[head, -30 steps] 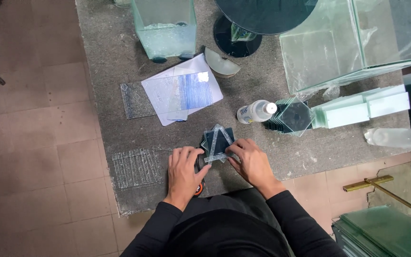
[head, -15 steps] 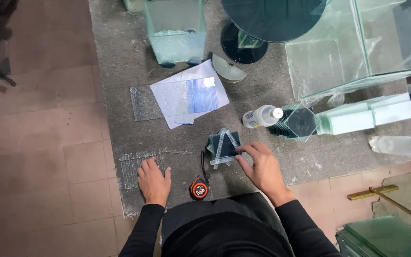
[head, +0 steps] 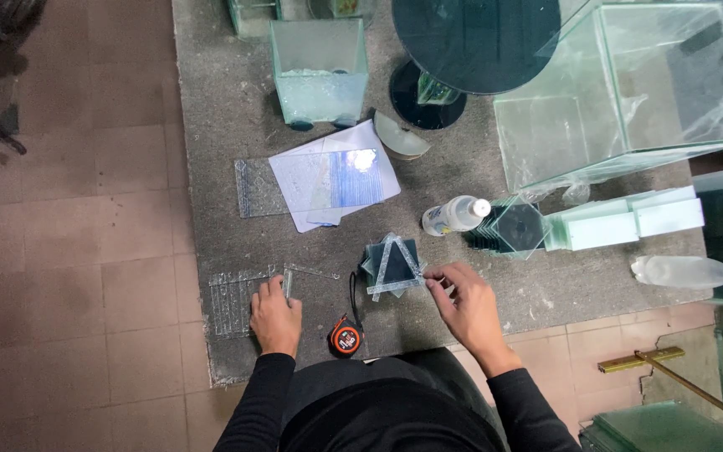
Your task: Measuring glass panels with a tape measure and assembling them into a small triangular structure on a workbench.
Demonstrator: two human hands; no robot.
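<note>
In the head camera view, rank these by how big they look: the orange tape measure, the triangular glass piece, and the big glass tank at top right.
1. Glass tank, by far the largest.
2. Triangular glass piece by the right hand.
3. Orange tape measure, the smallest, beside the left hand.
</note>
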